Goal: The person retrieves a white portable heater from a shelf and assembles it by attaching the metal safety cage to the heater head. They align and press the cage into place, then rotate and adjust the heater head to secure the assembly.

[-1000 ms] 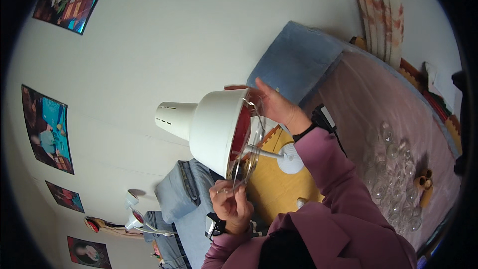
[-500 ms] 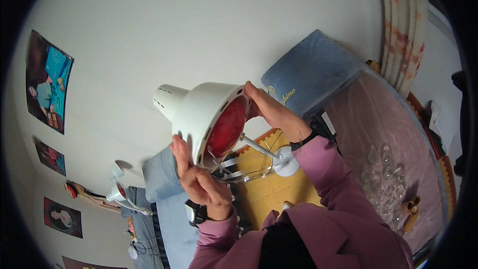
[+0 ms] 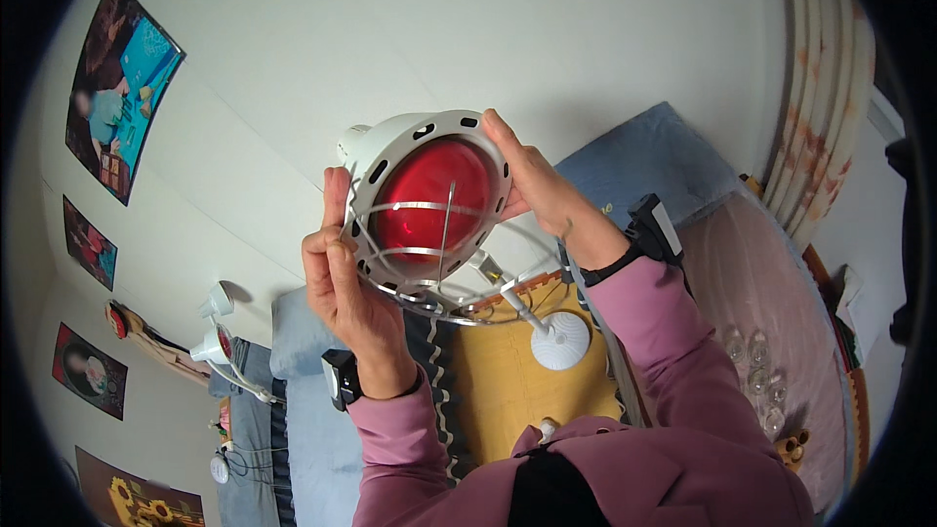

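A white heat lamp (image 3: 390, 141) is up in front of me, its open face tilted toward me. The red bulb (image 3: 429, 171) shows inside the slotted white rim. A metal wire guard (image 3: 422, 205) crosses the bulb, its lower part standing off from the rim. My left hand (image 3: 351, 293) is closed around the rim's left side, fingertips near the guard's edge. My right hand (image 3: 542, 190) grips the rim's right side, thumb on top. Below the lamp a white jointed arm leads to a round white base (image 3: 562, 342). The shade hides most of the lamp's rear.
A blue-grey bed (image 3: 332, 429) lies at the left, with two more lamps (image 3: 215, 342) beyond it. At the right is a plastic-covered bed (image 3: 727, 283) with several glass cups (image 3: 758, 381) and brown tubes (image 3: 793, 447). Yellow mats (image 3: 503, 381) cover the floor between them.
The lamp has been turned so its red face and guard point more toward me. Both hands have stayed on its rim, and my left fingers have moved higher along it. My view has shifted.
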The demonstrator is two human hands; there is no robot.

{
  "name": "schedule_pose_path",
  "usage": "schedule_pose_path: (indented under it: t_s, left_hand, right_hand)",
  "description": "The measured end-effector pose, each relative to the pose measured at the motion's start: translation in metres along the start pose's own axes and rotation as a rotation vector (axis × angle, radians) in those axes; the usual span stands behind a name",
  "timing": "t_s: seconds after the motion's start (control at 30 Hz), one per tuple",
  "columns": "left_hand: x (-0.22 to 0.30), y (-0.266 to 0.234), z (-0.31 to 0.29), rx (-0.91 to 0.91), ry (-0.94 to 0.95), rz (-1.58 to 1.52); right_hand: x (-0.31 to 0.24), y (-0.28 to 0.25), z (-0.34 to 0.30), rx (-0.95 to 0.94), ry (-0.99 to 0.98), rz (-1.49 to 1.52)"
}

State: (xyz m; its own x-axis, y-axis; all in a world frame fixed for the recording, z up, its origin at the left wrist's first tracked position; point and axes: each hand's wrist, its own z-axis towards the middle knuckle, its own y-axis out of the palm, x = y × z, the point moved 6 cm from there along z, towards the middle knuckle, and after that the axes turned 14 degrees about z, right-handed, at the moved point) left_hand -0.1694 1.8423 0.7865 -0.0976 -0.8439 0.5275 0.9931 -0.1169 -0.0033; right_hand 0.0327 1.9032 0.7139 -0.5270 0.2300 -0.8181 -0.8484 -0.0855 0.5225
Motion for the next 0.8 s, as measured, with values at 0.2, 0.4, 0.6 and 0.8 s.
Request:
schedule_pose_path:
  t_s: [0.2, 0.4, 0.6, 0.8]
  left_hand:
    - [-0.009, 0.002, -0.011, -0.031, 0.099, 0.181]
    - [0.006, 0.011, -0.044, 0.117, 0.224, 0.484]
    - [0.033, 0.022, -0.066, 0.204, 0.262, 0.756]
    - [0.060, 0.038, -0.088, 0.229, 0.387, 0.755]
  right_hand:
    - [0.019, -0.011, 0.001, 0.005, 0.004, 0.041]
    - [0.025, -0.018, -0.007, -0.043, 0.051, 0.018]
    - [0.034, -0.021, -0.010, -0.009, 0.046, 0.127]
    - [0.028, -0.027, -0.027, -0.068, 0.033, 0.135]
